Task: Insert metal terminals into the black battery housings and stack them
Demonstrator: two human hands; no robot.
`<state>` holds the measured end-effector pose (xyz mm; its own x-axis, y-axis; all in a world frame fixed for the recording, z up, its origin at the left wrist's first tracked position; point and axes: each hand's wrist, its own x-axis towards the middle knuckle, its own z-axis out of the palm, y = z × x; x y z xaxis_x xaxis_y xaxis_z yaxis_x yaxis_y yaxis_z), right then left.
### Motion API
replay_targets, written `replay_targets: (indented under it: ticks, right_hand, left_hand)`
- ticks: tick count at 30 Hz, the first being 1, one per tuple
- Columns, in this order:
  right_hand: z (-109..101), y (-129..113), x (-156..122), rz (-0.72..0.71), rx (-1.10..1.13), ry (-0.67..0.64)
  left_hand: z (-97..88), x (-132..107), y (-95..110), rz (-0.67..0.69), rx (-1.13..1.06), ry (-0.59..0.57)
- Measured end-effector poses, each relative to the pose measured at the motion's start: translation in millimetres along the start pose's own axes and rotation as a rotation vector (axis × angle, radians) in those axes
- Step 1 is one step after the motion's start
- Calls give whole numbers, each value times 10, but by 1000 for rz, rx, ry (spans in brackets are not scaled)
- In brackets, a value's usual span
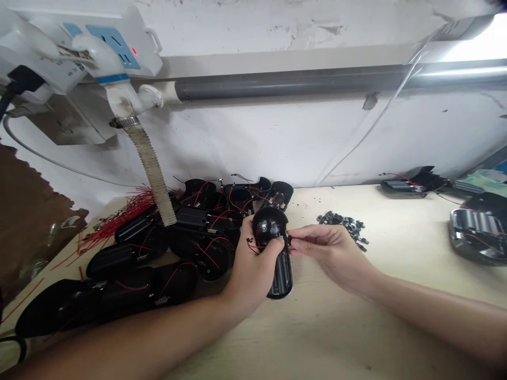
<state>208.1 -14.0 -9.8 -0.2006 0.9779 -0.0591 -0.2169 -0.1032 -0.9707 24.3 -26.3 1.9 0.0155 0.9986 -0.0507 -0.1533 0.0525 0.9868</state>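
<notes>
Here, black casing (282, 273) in left hand (253, 266).

Held black rounded plastic housing (271, 224): glossy, smooth
Beige ribbed plastic hose (151, 163): dull, rough
Pale flat wood-look tabletop (317, 327): matt, smooth

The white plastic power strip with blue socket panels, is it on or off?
The power strip looks on: its small red light is glowing. I can't make out any switch.
</notes>
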Motion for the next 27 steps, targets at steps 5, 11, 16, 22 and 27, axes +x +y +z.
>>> replay_targets:
  ticks: [5, 11, 16, 22, 27]
  right_hand:
    - [18, -22, -11, 2, -17, 4]
    - [28, -32, 0, 0, -18, -7]
    - [32, -34, 8, 26, 13, -21]
    - [43, -84, 9, 61, 32, -29]
    - [43, -89, 8, 81, 13, -45]
  left_hand:
    - [-6, 12, 5, -18, 5, 0]
    - [-12, 13, -6, -35, -15, -15]
    - [-20, 23, -25, -38, -61, -33]
    - [-24, 39, -33, -43, -102, -66]
    - [-29, 34, -21, -35, -79, -60]
